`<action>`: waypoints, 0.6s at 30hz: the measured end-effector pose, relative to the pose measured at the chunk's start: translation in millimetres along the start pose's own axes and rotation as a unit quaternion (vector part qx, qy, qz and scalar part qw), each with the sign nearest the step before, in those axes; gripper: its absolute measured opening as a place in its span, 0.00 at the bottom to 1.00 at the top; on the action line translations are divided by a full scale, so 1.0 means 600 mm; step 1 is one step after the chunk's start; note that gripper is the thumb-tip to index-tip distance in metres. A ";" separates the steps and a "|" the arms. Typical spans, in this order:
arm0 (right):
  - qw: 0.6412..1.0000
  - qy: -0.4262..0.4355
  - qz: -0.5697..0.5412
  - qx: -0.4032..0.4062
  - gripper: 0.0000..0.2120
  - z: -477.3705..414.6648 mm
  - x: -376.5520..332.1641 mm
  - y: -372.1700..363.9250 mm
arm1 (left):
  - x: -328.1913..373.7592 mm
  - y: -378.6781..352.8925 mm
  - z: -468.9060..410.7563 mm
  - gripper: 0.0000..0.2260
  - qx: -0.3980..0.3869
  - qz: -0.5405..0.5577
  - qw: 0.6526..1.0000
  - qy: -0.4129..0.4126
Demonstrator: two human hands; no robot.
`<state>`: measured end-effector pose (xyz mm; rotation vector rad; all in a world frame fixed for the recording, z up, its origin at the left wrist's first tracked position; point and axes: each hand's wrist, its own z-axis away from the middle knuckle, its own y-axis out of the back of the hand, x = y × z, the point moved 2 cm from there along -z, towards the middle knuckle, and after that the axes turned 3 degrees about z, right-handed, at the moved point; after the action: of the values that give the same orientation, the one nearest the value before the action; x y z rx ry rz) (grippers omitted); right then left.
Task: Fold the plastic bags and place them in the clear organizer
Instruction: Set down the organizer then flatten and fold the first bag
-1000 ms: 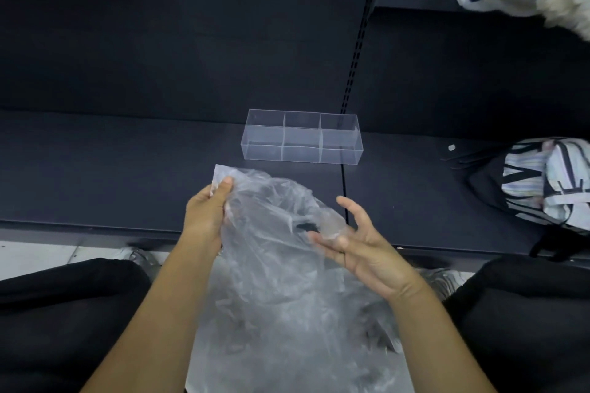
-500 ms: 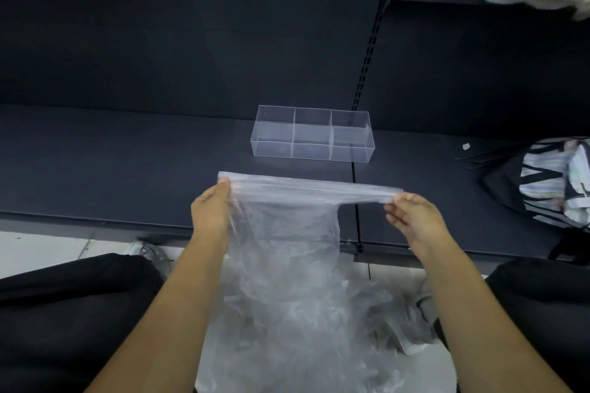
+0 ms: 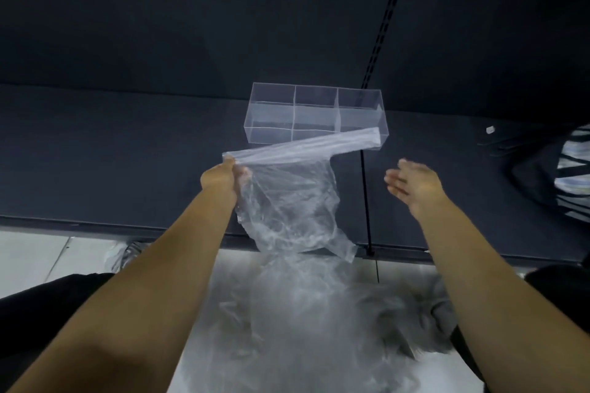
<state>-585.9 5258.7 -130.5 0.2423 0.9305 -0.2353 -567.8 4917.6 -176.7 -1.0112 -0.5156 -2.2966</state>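
Left hand [image 3: 223,181] is pinching one plastic bag [image 3: 287,201] by a corner, dangling it before the one clear organizer [image 3: 271,105] sitting on the shelf [image 3: 95,153]; right hand [image 3: 412,185] is hovering alongside, fingers straight, gripping nothing.

The bag [image 3: 287,201] pinched in the left hand [image 3: 223,179] is thin clear plastic film, crinkled and faintly glossy. Just beyond that hand, the organizer [image 3: 316,115] is stiff, smooth, see-through plastic with shiny edges. The shelf [image 3: 111,153] beneath is dark and matt. Right of the right hand [image 3: 412,185], the striped bag [image 3: 574,169] looks like cloth.
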 end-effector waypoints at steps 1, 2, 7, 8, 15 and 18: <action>0.999 -0.031 0.022 0.010 0.08 0.008 0.023 0.008 | -0.007 0.000 -0.008 0.19 -0.013 0.016 1.000 0.007; 0.997 -0.065 0.039 0.011 0.09 0.019 0.054 0.016 | -0.016 0.000 -0.013 0.19 -0.025 0.035 0.999 0.010; 0.982 -0.159 0.101 -0.026 0.15 0.090 0.216 0.017 | -0.062 0.025 0.002 0.26 -0.059 0.083 0.992 0.071; 0.982 -0.156 0.101 -0.024 0.14 0.094 0.232 0.011 | -0.072 0.033 0.007 0.29 -0.083 0.086 0.990 0.073; 0.990 -0.060 0.105 0.072 0.23 0.081 0.217 0.007 | -0.152 0.082 0.069 0.24 -0.137 0.110 0.979 0.104; 0.988 -0.011 0.150 0.036 0.19 0.072 0.193 -0.014 | -0.162 0.082 0.089 0.14 -0.136 0.104 0.981 0.087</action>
<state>-488.8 5226.8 -200.8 0.4423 0.8520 0.0064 -454.2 4943.1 -210.6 -0.9273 -0.0204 -2.2757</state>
